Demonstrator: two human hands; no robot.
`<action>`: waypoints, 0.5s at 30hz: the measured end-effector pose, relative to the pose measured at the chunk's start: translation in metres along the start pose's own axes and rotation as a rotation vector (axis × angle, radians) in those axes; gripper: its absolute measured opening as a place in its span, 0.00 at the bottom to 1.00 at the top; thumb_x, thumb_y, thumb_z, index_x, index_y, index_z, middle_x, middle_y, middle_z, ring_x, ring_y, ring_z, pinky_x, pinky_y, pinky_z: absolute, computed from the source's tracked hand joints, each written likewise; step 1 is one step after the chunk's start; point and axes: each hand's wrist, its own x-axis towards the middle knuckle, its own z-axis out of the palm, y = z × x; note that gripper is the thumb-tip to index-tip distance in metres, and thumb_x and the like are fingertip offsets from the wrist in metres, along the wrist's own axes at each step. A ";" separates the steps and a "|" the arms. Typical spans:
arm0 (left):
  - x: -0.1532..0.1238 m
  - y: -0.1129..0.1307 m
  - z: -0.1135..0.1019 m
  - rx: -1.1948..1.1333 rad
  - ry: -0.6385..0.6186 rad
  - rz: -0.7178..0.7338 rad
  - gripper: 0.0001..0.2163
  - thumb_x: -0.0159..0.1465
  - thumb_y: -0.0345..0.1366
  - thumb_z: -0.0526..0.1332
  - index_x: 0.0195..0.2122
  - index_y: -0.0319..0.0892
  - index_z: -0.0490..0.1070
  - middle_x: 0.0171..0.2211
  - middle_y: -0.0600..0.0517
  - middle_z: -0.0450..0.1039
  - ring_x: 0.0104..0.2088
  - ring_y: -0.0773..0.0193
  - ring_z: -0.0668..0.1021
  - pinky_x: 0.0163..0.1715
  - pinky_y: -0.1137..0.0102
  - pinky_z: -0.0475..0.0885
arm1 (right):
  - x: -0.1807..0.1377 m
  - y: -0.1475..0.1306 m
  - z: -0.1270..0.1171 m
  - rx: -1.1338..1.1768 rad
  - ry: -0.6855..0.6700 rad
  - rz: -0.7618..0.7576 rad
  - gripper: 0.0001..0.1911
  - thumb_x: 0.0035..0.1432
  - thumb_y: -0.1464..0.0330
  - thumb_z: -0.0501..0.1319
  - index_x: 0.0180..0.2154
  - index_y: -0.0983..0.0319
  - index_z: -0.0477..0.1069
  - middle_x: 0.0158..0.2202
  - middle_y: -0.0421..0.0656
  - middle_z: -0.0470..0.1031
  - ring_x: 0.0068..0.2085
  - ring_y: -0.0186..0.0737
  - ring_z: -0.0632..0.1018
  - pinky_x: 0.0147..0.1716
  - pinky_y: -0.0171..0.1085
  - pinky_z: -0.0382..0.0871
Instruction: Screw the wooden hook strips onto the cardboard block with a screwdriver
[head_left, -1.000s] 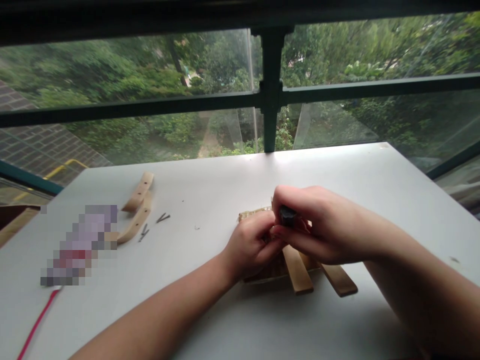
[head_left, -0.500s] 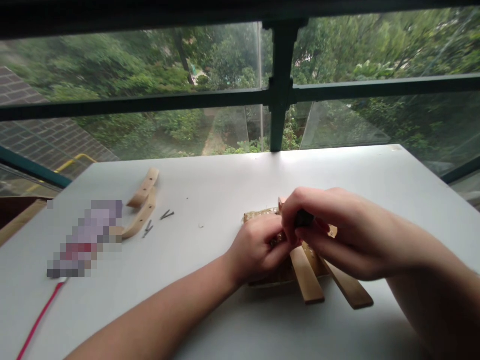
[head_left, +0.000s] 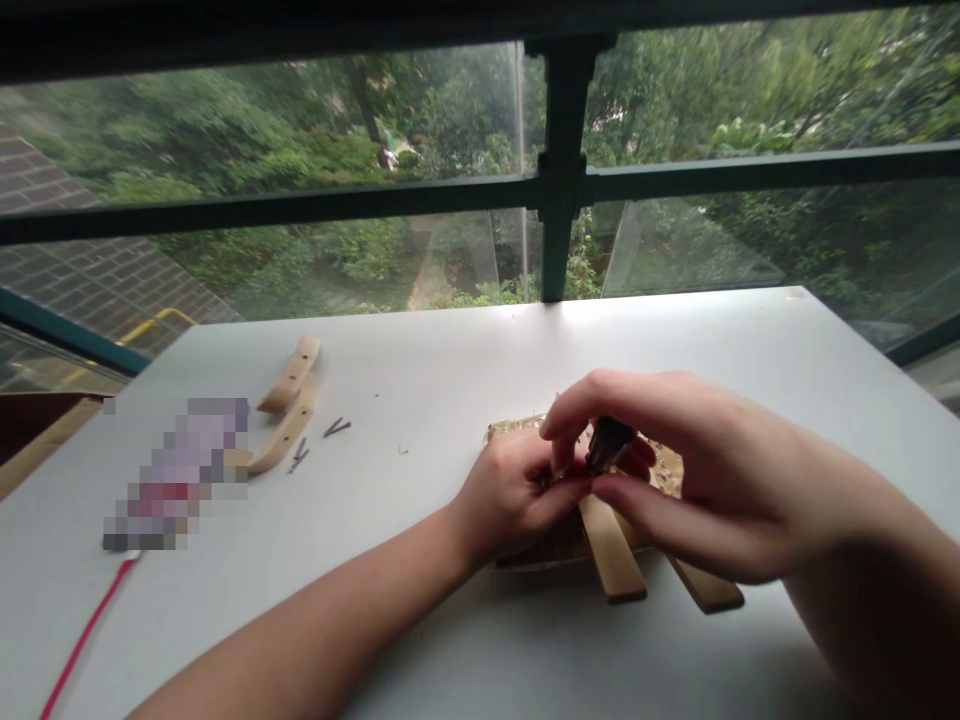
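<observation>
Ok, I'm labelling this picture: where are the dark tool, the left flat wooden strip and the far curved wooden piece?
Dark tool [head_left: 609, 443]: head view, middle of its visible body.
Left flat wooden strip [head_left: 613, 553]: head view, middle of its exposed length.
Far curved wooden piece [head_left: 298, 367]: head view, on its face, between two holes.

A big white table [head_left: 420, 365] stands right by a wide window [head_left: 300, 170]. The window has dark green bars [head_left: 564, 180]. Outside there are lots of green trees [head_left: 247, 130] and a little brown path [head_left: 433, 270]. On the left I see grey bricks [head_left: 97, 290], maybe a wall or the ground, and a bent yellow rail [head_left: 166, 314]. Soft daylight shines on the far edge of the table.
</observation>
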 end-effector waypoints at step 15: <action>0.000 -0.001 0.002 0.068 -0.007 0.040 0.09 0.66 0.39 0.61 0.33 0.39 0.74 0.31 0.48 0.78 0.31 0.62 0.77 0.32 0.69 0.72 | -0.005 0.014 0.005 -0.009 -0.021 0.063 0.04 0.64 0.72 0.58 0.41 0.59 0.64 0.35 0.38 0.73 0.32 0.32 0.71 0.30 0.33 0.64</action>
